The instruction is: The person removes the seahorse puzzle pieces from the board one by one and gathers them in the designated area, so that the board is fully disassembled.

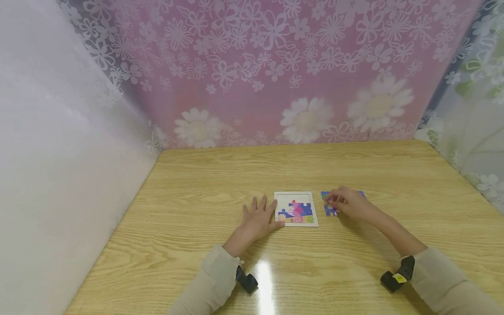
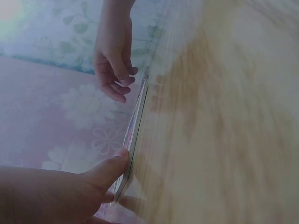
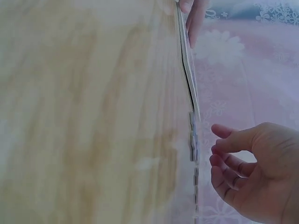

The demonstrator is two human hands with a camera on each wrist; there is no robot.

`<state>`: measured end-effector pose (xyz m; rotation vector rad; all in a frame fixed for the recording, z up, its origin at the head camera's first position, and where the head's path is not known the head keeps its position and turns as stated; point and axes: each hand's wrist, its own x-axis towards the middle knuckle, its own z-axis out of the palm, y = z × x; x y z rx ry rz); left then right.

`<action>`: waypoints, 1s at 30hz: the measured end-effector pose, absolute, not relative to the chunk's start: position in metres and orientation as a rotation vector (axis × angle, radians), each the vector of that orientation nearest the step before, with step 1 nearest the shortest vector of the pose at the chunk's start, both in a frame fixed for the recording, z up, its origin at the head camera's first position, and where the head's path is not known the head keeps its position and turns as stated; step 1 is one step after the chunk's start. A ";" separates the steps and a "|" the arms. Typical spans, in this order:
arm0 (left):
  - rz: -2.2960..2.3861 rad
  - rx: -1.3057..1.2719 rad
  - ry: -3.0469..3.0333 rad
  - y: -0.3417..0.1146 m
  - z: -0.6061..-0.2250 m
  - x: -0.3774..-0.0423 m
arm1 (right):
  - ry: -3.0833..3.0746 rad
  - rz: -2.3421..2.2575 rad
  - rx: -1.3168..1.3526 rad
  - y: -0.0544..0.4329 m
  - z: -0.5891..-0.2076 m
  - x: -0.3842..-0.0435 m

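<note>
A white-framed jigsaw puzzle (image 1: 296, 225), partly filled with blue and pink pieces including a pink seahorse, lies on the table. My left hand (image 1: 257, 220) rests beside it with fingers spread; the thumb touches the frame's near left corner and the index finger its left side. In the left wrist view, that thumb (image 2: 112, 170) presses on the frame's edge. To the frame's right, my right hand (image 1: 351, 204) hovers over loose puzzle pieces (image 1: 330, 211), hiding some of them. Its fingers are loosely bent, and the right wrist view shows no piece between thumb and fingers (image 3: 229, 147).
The wood-grain table (image 1: 197, 183) extends around the puzzle. A pink floral curtain (image 1: 252, 78) hangs behind its far edge, with pale coverings at left and right. A dark wrist camera is strapped at each sleeve.
</note>
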<state>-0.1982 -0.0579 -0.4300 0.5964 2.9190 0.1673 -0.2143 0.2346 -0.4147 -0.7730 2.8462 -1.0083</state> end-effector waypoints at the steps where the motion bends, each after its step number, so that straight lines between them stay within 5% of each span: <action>1: 0.168 0.596 2.919 -0.058 -0.430 -0.198 | 2.847 -1.012 -0.777 0.234 -0.413 -0.214; 30: 0.162 0.579 2.914 -0.057 -0.426 -0.196 | 2.792 -1.111 -0.886 0.164 -0.407 -0.227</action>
